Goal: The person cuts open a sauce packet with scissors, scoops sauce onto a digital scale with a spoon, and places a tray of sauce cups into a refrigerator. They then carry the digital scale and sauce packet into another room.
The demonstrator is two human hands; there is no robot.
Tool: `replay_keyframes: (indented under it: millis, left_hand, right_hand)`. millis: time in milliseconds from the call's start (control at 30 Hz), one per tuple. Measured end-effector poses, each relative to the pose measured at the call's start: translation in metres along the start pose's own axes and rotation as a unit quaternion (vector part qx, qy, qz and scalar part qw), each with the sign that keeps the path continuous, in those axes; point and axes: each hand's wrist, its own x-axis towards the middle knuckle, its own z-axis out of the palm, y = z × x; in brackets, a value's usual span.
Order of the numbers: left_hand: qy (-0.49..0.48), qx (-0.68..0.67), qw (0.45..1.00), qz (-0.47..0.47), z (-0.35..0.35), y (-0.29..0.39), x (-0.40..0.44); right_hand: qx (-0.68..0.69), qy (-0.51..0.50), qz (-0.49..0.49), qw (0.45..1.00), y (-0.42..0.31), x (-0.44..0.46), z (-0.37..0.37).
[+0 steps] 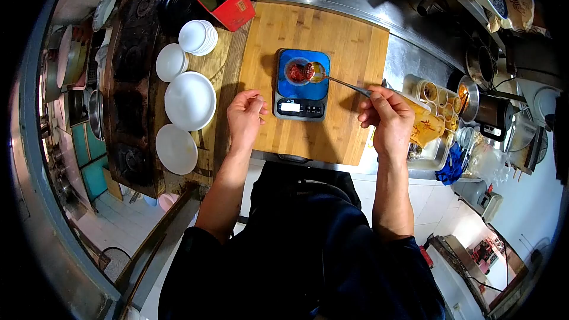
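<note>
One hand, the right hand (389, 115), has its fingers clamped on a spoon (317, 72) by the handle. From them its long axis slants left and forward, the bowl pointing at the small cup (287, 77) on the scale (303, 90). The left hand (245, 120), nearer the cup, holds nothing visible, fingers loosely curled; from them the cup lies forward and right, above the wooden board (352, 136)

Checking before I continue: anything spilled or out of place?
Nothing serious. No clear spill shows on the wooden cutting board or the blue-topped scale; only the crumpled blue bundle, right of the board, looks untidy, bunched up loosely.
</note>
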Motion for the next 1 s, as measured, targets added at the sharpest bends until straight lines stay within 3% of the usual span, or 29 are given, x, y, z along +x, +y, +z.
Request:
replay_keyframes:
  millis: [267,533,633,700,833,1000]
  left_hand:
    - [-0.006,0.007,1.0,0.005,0.003,-0.001,0.0]
    - [-0.032,0.001,0.999,0.004,0.026,0.0,0.01]
    - [-0.035,0.001,0.999,0.003,0.034,0.008,0.013]
    - [-0.036,-0.003,0.999,-0.002,0.039,0.012,0.015]
    - [-0.037,-0.001,0.999,0.012,0.05,0.012,0.021]
    - [-0.042,0.001,0.999,0.018,0.055,0.011,0.026]
  right_hand:
    - [0.007,0.0,-0.003,1.0,0.003,-0.001,0.0]
    - [-0.149,-0.019,-0.069,0.986,0.023,0.007,0.034]
    - [-0.236,-0.023,-0.091,0.967,0.029,0.013,0.044]
    - [-0.359,-0.036,-0.259,0.896,0.044,0.022,0.044]
    - [-0.431,-0.033,-0.353,0.83,0.041,0.025,0.056]
    - [-0.449,-0.036,-0.338,0.826,0.044,0.028,0.061]
